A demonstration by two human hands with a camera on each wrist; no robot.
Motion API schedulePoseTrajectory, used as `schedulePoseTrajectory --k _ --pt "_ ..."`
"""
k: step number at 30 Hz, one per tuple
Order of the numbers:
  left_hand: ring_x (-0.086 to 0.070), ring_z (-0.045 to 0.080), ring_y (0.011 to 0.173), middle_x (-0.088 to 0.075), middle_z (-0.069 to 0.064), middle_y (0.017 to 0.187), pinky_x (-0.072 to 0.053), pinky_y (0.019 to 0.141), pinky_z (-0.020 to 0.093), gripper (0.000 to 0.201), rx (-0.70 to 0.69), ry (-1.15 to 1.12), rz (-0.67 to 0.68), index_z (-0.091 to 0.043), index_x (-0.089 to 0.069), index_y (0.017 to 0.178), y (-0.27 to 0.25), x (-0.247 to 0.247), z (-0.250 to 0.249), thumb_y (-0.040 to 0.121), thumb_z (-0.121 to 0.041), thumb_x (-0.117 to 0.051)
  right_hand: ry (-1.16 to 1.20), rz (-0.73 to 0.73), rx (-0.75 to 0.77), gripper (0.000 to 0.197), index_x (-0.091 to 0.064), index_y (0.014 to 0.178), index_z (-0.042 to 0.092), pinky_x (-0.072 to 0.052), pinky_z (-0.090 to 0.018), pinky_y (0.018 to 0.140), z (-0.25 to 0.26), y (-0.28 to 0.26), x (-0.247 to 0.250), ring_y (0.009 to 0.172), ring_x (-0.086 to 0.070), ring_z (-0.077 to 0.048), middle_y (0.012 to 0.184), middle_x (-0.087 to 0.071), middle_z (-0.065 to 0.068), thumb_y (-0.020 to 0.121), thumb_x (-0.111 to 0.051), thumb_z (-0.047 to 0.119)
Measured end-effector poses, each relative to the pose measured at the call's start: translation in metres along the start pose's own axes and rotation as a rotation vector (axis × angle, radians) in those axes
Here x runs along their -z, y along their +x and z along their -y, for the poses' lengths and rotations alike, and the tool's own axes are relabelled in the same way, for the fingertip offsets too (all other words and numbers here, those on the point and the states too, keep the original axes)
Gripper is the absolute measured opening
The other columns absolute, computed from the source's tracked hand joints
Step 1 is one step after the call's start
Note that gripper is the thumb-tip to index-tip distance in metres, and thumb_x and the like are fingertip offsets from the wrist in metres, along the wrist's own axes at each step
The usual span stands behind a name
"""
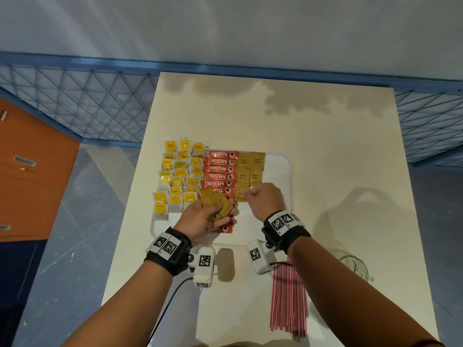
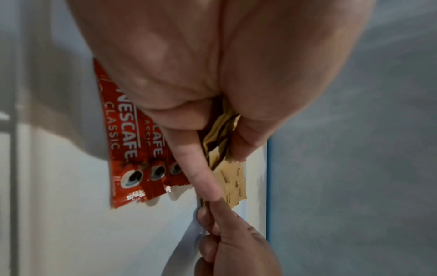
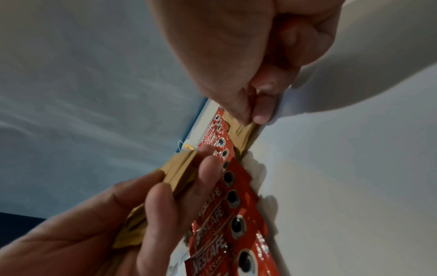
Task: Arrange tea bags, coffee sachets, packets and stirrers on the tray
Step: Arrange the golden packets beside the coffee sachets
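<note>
A white tray (image 1: pixel 278 166) holds yellow tea bags (image 1: pixel 179 176) on its left. A column of red coffee sachets (image 1: pixel 219 169) fills the middle, with brown sugar packets (image 1: pixel 250 169) laid to their right. My left hand (image 1: pixel 213 209) grips a stack of brown sugar packets (image 1: pixel 215 202) above the near sachets; the stack (image 2: pixel 220 142) sits between thumb and fingers. My right hand (image 1: pixel 250 194) is curled and pinches one brown packet (image 3: pixel 243 130) at the near end of the sugar rows, against the tray. Red-and-white stirrers (image 1: pixel 288 296) lie on the table in front of the tray.
The cream table (image 1: pixel 325 136) stretches beyond and to the right of the tray. A glass jar (image 1: pixel 355 266) lies near my right forearm. A blue mesh fence (image 1: pixel 87 103) and an orange cabinet (image 1: pixel 30 171) stand to the left, off the table.
</note>
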State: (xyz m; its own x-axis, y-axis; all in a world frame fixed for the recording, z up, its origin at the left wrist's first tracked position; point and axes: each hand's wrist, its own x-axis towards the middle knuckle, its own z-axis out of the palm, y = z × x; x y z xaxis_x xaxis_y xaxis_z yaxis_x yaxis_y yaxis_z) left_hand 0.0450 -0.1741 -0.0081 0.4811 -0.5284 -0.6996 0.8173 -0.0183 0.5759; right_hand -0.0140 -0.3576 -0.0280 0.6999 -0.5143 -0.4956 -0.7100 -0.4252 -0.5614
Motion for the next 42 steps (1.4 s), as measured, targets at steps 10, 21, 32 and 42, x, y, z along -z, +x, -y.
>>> schedulePoseTrajectory --k 10,21,32,42 --pt "-0.074 0.023 0.079 -0.075 0.017 0.098 -0.058 0.059 0.021 0.018 -0.04 0.14 -0.05 -0.005 -0.068 0.114 0.007 0.001 0.002 0.098 -0.009 -0.063 -0.01 0.002 -0.027 0.031 -0.067 0.082 0.012 -0.052 -0.032 0.066 0.006 -0.003 0.003 0.075 -0.065 -0.023 0.078 -0.069 -0.002 0.097 -0.063 0.038" --pt "-0.06 0.02 0.06 -0.065 0.016 0.076 -0.053 0.055 0.022 0.013 -0.07 0.241 -0.056 -0.004 -0.07 0.104 0.009 0.002 0.001 0.093 -0.011 -0.071 0.344 0.134 0.181 0.024 -0.077 0.09 0.025 -0.04 -0.002 0.066 0.005 -0.028 0.003 0.083 -0.063 0.005 0.092 -0.073 0.013 0.102 -0.061 0.038" --pt "-0.054 0.018 0.054 -0.066 0.014 0.073 -0.052 0.055 0.023 0.009 -0.092 0.297 -0.098 -0.004 -0.07 0.101 0.008 0.003 0.002 0.094 -0.01 -0.07 0.237 0.166 0.2 0.015 -0.079 0.093 0.022 -0.044 -0.011 0.073 -0.013 -0.039 0.003 0.085 -0.065 0.0 0.091 -0.075 0.009 0.097 -0.069 0.033" --pt "-0.059 0.017 0.057 -0.071 0.009 0.074 -0.054 0.055 0.022 0.007 -0.106 0.215 -0.111 -0.007 -0.069 0.094 0.007 -0.004 -0.001 0.097 -0.008 -0.063 0.234 0.014 0.108 0.014 -0.079 0.101 0.025 -0.048 -0.023 0.081 -0.026 -0.019 0.018 0.091 -0.064 -0.003 0.095 -0.071 0.014 0.093 -0.072 0.035"
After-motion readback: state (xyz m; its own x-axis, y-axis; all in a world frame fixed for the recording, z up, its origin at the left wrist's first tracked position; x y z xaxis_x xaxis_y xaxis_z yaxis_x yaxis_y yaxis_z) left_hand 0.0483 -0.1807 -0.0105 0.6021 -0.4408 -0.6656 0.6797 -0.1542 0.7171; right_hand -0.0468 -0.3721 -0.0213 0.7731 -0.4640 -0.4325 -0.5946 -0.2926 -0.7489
